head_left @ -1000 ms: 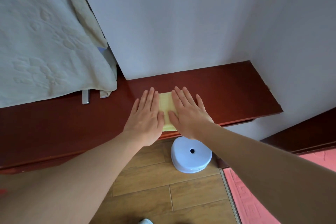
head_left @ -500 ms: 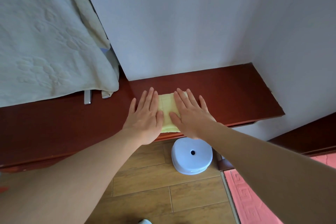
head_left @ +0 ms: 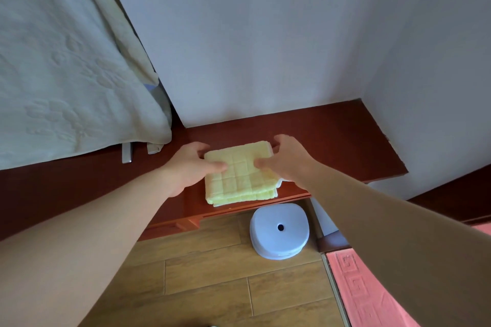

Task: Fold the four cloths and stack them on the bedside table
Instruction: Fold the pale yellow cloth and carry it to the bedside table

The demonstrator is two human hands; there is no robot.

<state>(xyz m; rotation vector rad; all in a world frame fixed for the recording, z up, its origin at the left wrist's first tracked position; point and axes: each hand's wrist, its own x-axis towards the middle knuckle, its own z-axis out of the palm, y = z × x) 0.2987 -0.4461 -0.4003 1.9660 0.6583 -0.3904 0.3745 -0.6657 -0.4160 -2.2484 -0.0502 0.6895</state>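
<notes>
The folded yellow cloth (head_left: 239, 178) lies flat on the counter (head_left: 345, 141), close to the counter's front edge, with a white edge showing beneath its right side. The left hand (head_left: 186, 167) and right hand (head_left: 287, 159) each clamp one side of it, thumb on top and fingers curled round the edge. A pale blue stool (head_left: 279, 233) stands on the floor below the counter's front edge, and a white bedcover (head_left: 66, 74) hangs over the counter's left end.
</notes>
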